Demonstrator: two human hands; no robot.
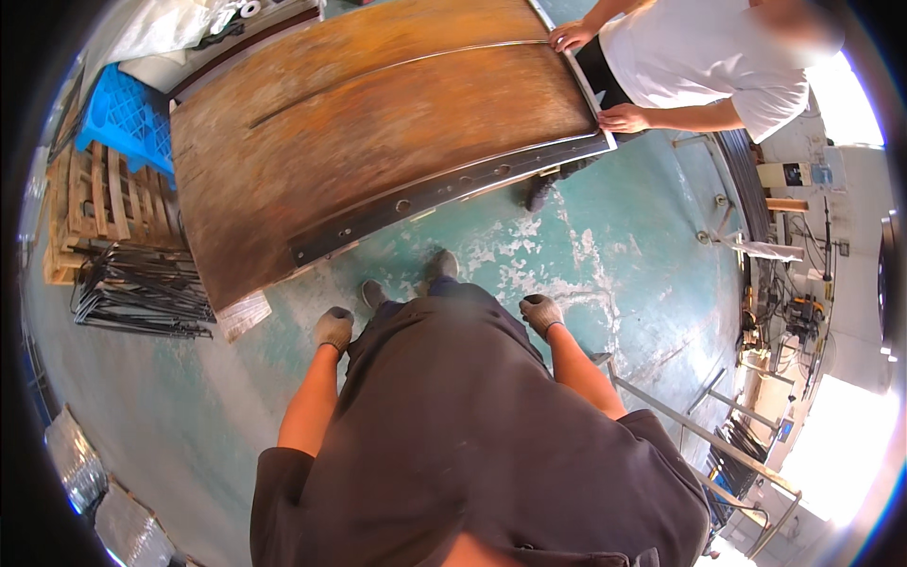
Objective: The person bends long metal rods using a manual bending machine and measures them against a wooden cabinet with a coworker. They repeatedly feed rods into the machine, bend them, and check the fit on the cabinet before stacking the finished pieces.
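On the left, a blue plastic crate (128, 118) sits near a wooden pallet (97, 200), and a pile of thin black metal pieces (142, 291) lies in front. Next comes a big brown table (283, 180), past the person's feet, with a long thin metal strip (378, 76) lying on its top. The left hand (334, 329) wears a glove and hangs beside the dark shirt (453, 406), well apart from the table. The right hand (540, 315), in a glove too, hangs on the other side of the body. Both hands have their fingers curled under, so I cannot tell if they are open or closed. At the table's right end, a co-worker's two bare hands (624, 118) touch a pale metal bar (588, 90). Further right, a metal stand (694, 430) is on the green floor (652, 255).
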